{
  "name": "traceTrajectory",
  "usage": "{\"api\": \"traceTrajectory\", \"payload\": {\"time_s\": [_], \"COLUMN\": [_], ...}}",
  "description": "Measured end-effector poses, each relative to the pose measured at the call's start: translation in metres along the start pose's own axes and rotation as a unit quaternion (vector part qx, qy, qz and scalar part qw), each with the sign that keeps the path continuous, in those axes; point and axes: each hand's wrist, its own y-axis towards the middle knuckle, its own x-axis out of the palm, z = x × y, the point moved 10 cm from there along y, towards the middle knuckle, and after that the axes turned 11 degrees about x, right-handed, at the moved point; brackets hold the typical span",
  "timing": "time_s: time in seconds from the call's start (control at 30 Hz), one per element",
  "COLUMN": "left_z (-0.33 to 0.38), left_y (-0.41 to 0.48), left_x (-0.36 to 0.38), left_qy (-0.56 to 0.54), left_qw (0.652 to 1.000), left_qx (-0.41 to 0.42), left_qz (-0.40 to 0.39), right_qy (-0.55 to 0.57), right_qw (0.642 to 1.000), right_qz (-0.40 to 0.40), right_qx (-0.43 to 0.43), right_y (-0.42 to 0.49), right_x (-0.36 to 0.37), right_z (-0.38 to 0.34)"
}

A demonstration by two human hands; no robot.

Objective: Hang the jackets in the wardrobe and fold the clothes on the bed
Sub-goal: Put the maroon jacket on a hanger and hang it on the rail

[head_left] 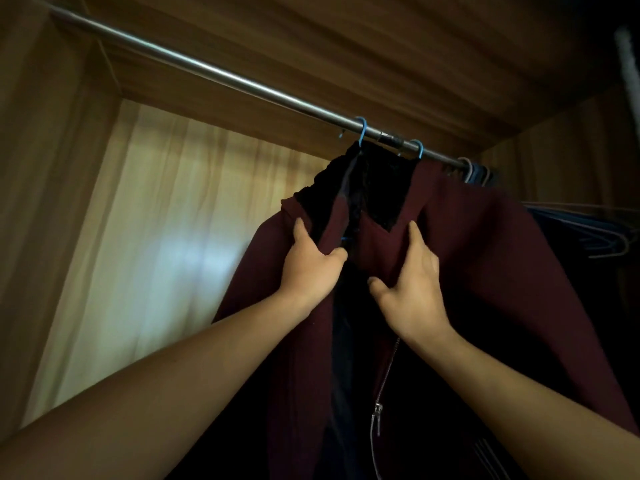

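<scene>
Forearms reach up from 7 and 5 o'clock. My left hand (308,261) pinches the maroon jacket (485,258) by its left front edge, and my right hand (412,292) grips the right edge. The jacket hangs at centre under a blue hanger hook (419,148) on the wardrobe rail (207,72). Empty hangers (588,230) crowd at 3 o'clock.

No readable text, label, brand or number anywhere: jacket (485,258), hangers, rail all unmarked.
</scene>
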Motion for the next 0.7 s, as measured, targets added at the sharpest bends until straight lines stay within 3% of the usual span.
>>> {"api": "traceTrajectory", "payload": {"time_s": [0.17, 0.27, 0.4, 0.53, 0.63, 0.7], "left_z": [-0.021, -0.011, -0.006, -0.036, -0.041, -0.027], "left_y": [-0.028, -0.036, -0.036, -0.061, -0.073, -0.076], "left_x": [0.002, 0.014, 0.037, 0.04, 0.023, 0.004], "left_qy": [0.005, 0.061, 0.15, 0.226, 0.195, 0.177], "left_qw": [0.997, 0.993, 0.972, 0.934, 0.96, 0.978], "left_qx": [-0.069, -0.05, -0.015, -0.037, -0.041, -0.02], "left_qz": [-0.04, -0.093, -0.183, -0.275, -0.195, -0.105], "right_qy": [0.054, 0.072, -0.014, -0.071, -0.165, -0.271], "right_qw": [0.995, 0.986, 0.983, 0.949, 0.939, 0.938], "right_qz": [0.055, -0.038, -0.162, -0.287, -0.292, -0.216], "right_qx": [0.066, 0.145, 0.087, 0.111, 0.081, 0.002], "right_y": [-0.04, -0.037, -0.032, -0.052, -0.078, -0.088], "right_x": [-0.009, 0.01, 0.039, 0.051, 0.044, 0.021], "right_z": [0.026, 0.026, -0.006, 0.006, -0.001, -0.028]}}
